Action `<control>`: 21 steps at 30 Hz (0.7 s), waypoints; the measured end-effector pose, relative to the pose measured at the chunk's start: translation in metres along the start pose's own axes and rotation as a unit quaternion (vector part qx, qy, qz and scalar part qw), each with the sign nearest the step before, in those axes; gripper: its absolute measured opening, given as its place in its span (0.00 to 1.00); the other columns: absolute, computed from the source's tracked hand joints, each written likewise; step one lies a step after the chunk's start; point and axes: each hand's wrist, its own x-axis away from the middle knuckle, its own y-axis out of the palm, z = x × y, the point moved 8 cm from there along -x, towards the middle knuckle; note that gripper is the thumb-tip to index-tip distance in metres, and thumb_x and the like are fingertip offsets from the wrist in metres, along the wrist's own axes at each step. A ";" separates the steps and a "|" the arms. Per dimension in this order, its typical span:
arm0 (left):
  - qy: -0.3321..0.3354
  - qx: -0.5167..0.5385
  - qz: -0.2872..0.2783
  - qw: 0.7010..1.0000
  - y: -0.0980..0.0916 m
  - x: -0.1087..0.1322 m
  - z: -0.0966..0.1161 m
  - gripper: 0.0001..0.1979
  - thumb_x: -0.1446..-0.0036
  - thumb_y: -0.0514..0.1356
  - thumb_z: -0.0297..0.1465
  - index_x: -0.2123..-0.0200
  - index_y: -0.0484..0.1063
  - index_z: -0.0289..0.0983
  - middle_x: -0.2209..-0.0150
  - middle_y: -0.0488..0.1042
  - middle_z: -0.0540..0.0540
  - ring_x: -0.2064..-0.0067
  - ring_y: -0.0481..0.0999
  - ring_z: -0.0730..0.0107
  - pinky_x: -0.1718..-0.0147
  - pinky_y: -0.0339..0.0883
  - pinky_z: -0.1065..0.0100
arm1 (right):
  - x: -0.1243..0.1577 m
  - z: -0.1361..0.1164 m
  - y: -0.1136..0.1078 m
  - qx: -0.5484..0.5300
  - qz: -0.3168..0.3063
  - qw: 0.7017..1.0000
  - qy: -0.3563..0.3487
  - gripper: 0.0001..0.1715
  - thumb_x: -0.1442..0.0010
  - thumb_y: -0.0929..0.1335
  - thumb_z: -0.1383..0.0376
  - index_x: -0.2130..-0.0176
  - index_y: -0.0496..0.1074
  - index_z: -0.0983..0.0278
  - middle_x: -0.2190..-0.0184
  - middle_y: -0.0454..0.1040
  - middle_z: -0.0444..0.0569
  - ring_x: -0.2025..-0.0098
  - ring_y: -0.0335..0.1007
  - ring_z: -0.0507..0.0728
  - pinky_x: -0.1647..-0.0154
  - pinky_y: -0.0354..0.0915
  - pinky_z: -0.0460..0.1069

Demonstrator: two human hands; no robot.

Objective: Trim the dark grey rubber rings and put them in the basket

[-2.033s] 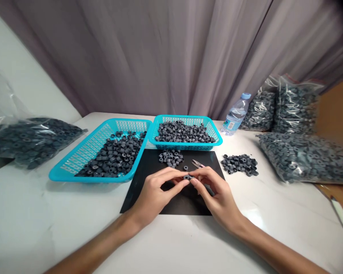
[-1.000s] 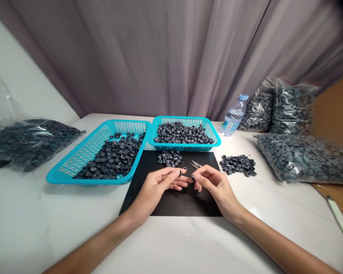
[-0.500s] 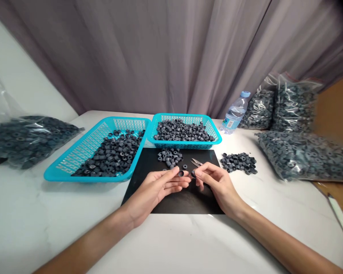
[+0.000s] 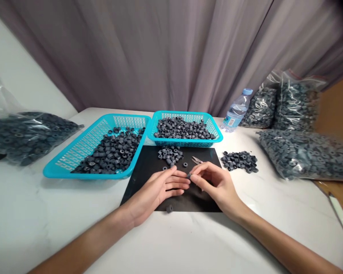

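My right hand (image 4: 215,186) pinches a small dark grey rubber ring (image 4: 188,175) between thumb and forefinger over a black mat (image 4: 140,182). My left hand (image 4: 160,190) lies beside it with its fingers stretched toward the right hand, its fingertips close to the pinched ring, and it holds nothing. A loose ring (image 4: 169,208) lies on the mat's front edge below my left hand. Behind the hands, a small heap of rings (image 4: 170,154), a single ring (image 4: 185,164) and small metal snips (image 4: 196,160) rest on the mat.
Two turquoise baskets hold rings: a large one (image 4: 74,173) at left, a smaller one (image 4: 185,144) behind the mat. Another ring pile (image 4: 239,160) sits right of the mat. A water bottle (image 4: 236,112) and clear bags of rings (image 4: 303,154) (image 4: 25,133) flank the white table.
The two hands drew apart, each with a piece. My left hand has since let go of its ring, which now lies at the mat's front edge. The right hand still pinches its ring.
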 end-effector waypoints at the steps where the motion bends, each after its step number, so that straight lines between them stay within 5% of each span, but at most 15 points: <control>1: 0.022 -0.031 0.008 0.999 0.000 0.001 0.002 0.18 0.33 0.57 0.43 0.58 0.77 0.35 0.60 0.81 0.40 0.55 0.80 0.60 0.57 0.73 0.65 | 0.003 -0.007 0.002 0.037 -0.009 0.999 -0.033 0.07 0.36 0.72 0.60 0.62 0.75 0.61 0.63 0.76 0.49 0.67 0.70 0.54 0.70 0.66 0.49; 5: 0.132 -0.287 -0.009 0.949 0.007 0.014 0.022 0.18 0.30 0.50 0.46 0.63 0.69 0.39 0.64 0.73 0.49 0.60 0.73 0.65 0.59 0.66 0.66 | 0.018 -0.031 0.018 0.133 -0.080 0.977 -0.149 0.01 0.34 0.69 0.66 0.60 0.73 0.61 0.62 0.76 0.50 0.67 0.69 0.54 0.68 0.68 0.50; 8: 0.095 -0.444 -0.103 0.885 0.008 0.023 0.023 0.16 0.34 0.56 0.48 0.62 0.67 0.41 0.64 0.68 0.52 0.62 0.68 0.67 0.61 0.62 0.67 | 0.029 -0.034 0.031 0.132 -0.150 0.967 -0.159 0.02 0.35 0.69 0.68 0.60 0.71 0.61 0.63 0.74 0.50 0.68 0.67 0.54 0.69 0.67 0.49; 12: 0.056 -0.513 -0.194 0.834 -0.001 0.029 0.026 0.25 0.50 0.71 0.48 0.56 0.69 0.42 0.59 0.67 0.51 0.59 0.66 0.65 0.62 0.62 0.69 | 0.034 -0.029 0.039 0.126 -0.197 0.960 -0.152 0.02 0.35 0.69 0.68 0.60 0.71 0.62 0.62 0.72 0.50 0.68 0.66 0.52 0.70 0.66 0.47; 16: 0.040 -0.529 -0.230 0.816 -0.002 0.028 0.024 0.14 0.44 0.69 0.41 0.61 0.73 0.40 0.61 0.70 0.52 0.58 0.68 0.66 0.60 0.61 0.69 | 0.028 -0.014 0.037 0.114 -0.188 0.970 -0.100 0.08 0.34 0.70 0.66 0.54 0.71 0.62 0.62 0.73 0.48 0.68 0.69 0.51 0.67 0.69 0.47; 21: 0.065 -0.495 -0.225 0.837 0.001 0.025 0.029 0.06 0.40 0.66 0.34 0.65 0.74 0.38 0.64 0.73 0.52 0.60 0.71 0.69 0.60 0.63 0.70 | 0.025 -0.012 0.034 0.132 -0.163 0.972 -0.109 0.11 0.33 0.71 0.64 0.51 0.71 0.61 0.66 0.73 0.45 0.68 0.70 0.51 0.66 0.69 0.47</control>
